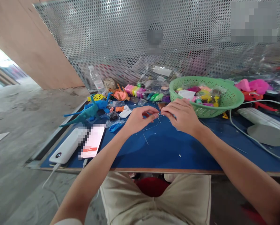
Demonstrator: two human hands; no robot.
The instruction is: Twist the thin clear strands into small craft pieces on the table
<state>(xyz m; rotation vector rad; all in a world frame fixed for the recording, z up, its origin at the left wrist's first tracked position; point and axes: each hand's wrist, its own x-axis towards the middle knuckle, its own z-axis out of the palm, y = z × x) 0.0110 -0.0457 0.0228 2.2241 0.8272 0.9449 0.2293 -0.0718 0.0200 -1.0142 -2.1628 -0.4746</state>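
My left hand [140,119] and my right hand [181,115] meet over the middle of the blue tabletop [163,153], fingertips almost touching. Each hand is closed in a pinch. A thin wire [162,115] shows between the fingertips, and both pinches appear to be on it; its ends are hard to follow. Below my left hand, another fine wire [146,139] lies on the table. Just behind the fingertips is a small brown piece [162,106], partly covered by my right hand.
A green basket [207,112] of colourful pieces stands behind my right hand. Blue and teal dinosaur figures [90,109], a phone [94,140] and a white power bank [68,147] lie left. A water bottle [96,79] stands by the perforated metal panel [121,37]. A cable [245,134] crosses the right.
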